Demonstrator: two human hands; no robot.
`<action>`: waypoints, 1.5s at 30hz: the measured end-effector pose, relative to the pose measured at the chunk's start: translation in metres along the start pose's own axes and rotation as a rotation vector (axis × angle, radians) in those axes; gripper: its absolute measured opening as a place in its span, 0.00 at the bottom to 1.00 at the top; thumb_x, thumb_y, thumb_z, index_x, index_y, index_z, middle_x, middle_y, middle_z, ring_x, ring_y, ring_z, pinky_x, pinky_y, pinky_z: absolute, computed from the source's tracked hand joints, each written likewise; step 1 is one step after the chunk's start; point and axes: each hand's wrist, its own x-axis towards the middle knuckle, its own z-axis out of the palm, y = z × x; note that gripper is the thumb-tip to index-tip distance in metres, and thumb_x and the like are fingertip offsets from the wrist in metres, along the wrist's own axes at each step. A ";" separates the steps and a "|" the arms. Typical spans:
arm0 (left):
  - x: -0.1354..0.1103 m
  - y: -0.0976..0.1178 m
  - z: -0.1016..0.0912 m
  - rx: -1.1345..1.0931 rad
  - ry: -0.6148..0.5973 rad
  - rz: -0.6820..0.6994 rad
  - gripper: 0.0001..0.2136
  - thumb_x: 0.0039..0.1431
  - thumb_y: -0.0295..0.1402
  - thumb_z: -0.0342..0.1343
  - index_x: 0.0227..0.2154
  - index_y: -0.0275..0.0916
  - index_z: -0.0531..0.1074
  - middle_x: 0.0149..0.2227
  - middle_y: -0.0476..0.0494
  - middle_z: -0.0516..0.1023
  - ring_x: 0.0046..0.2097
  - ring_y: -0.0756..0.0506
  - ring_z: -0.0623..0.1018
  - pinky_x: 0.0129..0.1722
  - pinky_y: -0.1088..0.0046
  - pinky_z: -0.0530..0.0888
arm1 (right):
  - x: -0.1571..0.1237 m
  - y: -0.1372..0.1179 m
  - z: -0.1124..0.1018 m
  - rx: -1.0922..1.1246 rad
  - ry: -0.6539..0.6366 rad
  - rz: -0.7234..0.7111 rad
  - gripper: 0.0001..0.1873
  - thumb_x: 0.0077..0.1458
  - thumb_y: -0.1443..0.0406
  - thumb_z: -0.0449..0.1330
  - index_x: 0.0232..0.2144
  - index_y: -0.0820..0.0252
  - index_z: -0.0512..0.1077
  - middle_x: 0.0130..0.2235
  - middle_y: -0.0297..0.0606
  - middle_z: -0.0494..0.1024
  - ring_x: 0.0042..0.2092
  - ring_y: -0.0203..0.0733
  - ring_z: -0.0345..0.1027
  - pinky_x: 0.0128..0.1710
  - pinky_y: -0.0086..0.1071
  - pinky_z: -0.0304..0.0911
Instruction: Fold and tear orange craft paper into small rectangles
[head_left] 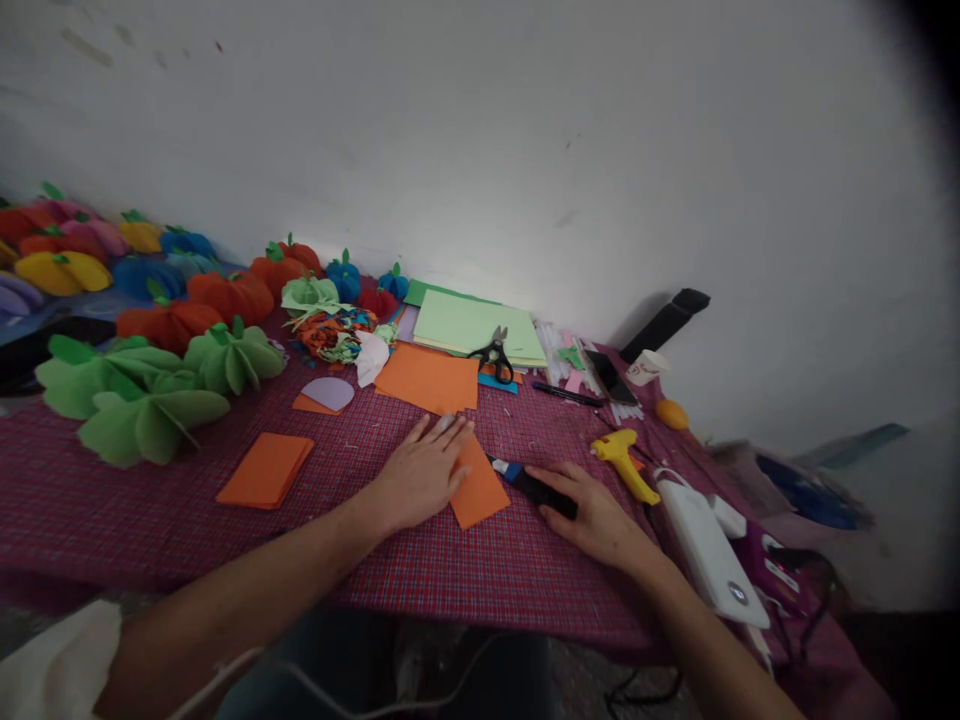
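Observation:
My left hand point(421, 470) lies flat with its fingers stretched out, pressing on the left side of a folded orange paper point(481, 490). Part of that paper is hidden under the fingers. To its right, my right hand point(589, 510) is closed around a black and blue utility knife point(536, 487), whose tip points left toward the paper's edge. Just beyond my left hand rests a larger orange sheet point(427, 378). A small stack of orange paper pieces point(266, 470) sits farther left, and a lilac paper semicircle point(328, 392) lies above it.
Paper pumpkins point(229, 295) in several colours crowd the left and back. Scissors point(493, 355) lie on pale green sheets point(469, 322). On the right are a yellow glue gun point(626, 465), a white power bank point(709, 545), a phone point(609, 377) and a paper cup point(646, 367).

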 end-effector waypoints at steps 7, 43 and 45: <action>-0.004 0.002 0.004 0.031 -0.041 0.051 0.23 0.59 0.39 0.31 0.57 0.39 0.45 0.58 0.45 0.53 0.60 0.46 0.48 0.56 0.62 0.43 | 0.000 0.000 0.000 0.016 -0.001 -0.011 0.26 0.47 0.69 0.53 0.51 0.53 0.60 0.44 0.40 0.66 0.45 0.41 0.61 0.46 0.39 0.57; -0.005 0.001 0.009 0.024 -0.056 0.062 0.24 0.59 0.39 0.31 0.57 0.35 0.44 0.59 0.42 0.50 0.60 0.46 0.45 0.56 0.64 0.44 | 0.011 -0.008 0.013 -0.005 0.109 -0.006 0.24 0.47 0.68 0.53 0.48 0.55 0.63 0.42 0.40 0.67 0.44 0.41 0.61 0.46 0.38 0.58; -0.005 0.001 0.009 0.024 -0.058 0.064 0.24 0.60 0.39 0.31 0.57 0.35 0.44 0.59 0.42 0.50 0.60 0.46 0.45 0.56 0.64 0.44 | 0.011 -0.007 0.014 -0.010 0.113 -0.009 0.23 0.47 0.68 0.53 0.48 0.55 0.62 0.43 0.40 0.66 0.45 0.41 0.60 0.47 0.37 0.57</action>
